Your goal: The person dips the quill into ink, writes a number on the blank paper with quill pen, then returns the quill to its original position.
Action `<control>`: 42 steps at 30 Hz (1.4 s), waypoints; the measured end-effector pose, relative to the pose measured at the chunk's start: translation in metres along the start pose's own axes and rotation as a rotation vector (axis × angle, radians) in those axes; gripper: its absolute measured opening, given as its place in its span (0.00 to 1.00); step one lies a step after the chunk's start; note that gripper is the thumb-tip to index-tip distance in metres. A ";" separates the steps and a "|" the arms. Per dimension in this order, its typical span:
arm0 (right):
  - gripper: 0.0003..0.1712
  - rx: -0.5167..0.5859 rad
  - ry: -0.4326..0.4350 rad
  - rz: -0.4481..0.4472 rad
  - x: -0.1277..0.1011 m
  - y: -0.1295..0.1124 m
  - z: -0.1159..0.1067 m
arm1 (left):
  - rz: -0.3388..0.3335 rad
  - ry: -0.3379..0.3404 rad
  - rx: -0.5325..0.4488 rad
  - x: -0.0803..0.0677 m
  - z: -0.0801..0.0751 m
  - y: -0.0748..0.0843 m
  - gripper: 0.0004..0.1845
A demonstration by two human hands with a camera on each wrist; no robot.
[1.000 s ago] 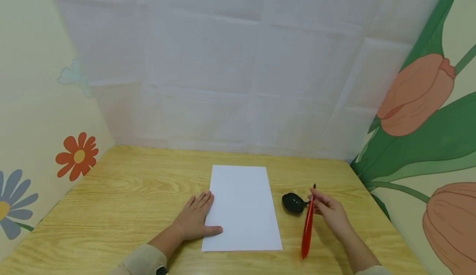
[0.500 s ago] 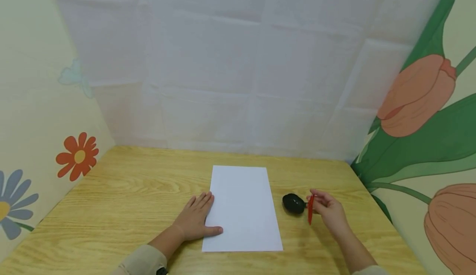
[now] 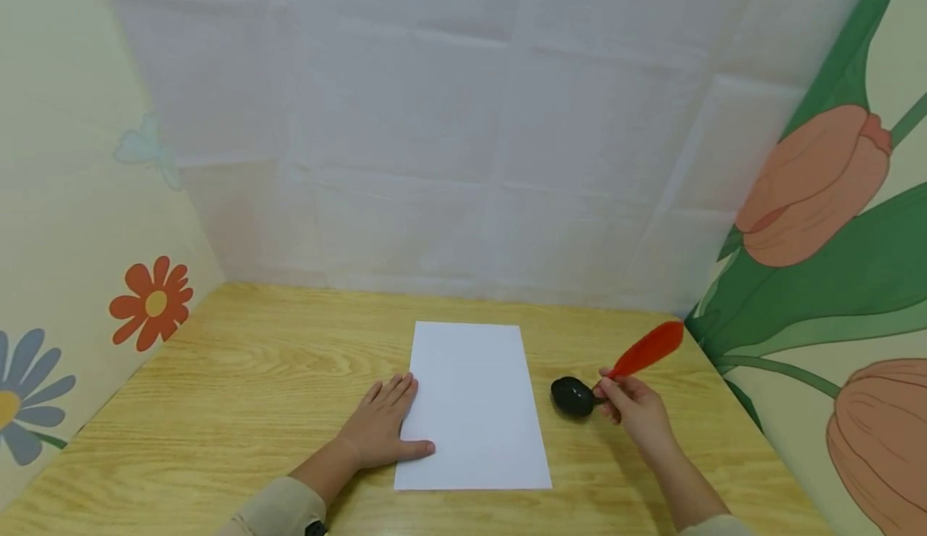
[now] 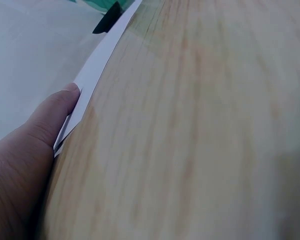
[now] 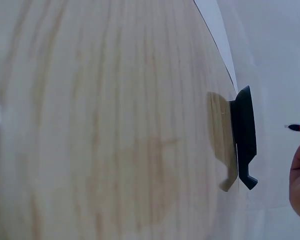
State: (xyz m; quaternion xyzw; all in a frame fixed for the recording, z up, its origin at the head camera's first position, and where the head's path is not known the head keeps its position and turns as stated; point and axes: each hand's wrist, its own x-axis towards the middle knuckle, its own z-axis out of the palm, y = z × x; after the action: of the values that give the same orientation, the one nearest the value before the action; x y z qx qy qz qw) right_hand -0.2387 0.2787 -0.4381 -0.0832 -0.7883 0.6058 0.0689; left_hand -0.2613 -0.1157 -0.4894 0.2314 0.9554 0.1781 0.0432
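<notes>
Left hand (image 3: pixel 384 427) flat, fingers straight, on the left edge of a white rectangular paper sheet (image 3: pixel 474 407), thumb over it. Right hand (image 3: pixel 639 414) pinches a red feather-shaped pen (image 3: pixel 649 349), vane slanting up and right, held off the yellow wood-grain table (image 3: pixel 253 375). Glossy black rounded object with short neck (image 3: pixel 573 397) sits between paper and right hand, in the way; hard to tell whether fingers touch its neck. Creased white cloth (image 3: pixel 434 117) behind, flower-painted walls (image 3: pixel 51 222) both sides.
</notes>
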 end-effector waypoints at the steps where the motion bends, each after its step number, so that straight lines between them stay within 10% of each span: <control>1: 0.24 -0.013 0.000 0.006 0.001 -0.001 0.000 | -0.002 0.000 0.001 0.000 0.000 0.000 0.60; 42: 0.20 -0.221 0.016 0.031 0.018 0.005 0.013 | -0.006 -0.009 0.026 -0.001 0.000 0.001 0.61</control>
State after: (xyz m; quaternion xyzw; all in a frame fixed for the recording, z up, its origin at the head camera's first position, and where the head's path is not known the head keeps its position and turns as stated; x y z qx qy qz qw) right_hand -0.2585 0.2716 -0.4457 -0.1071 -0.8483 0.5155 0.0564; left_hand -0.2600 -0.1156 -0.4887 0.2298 0.9582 0.1643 0.0450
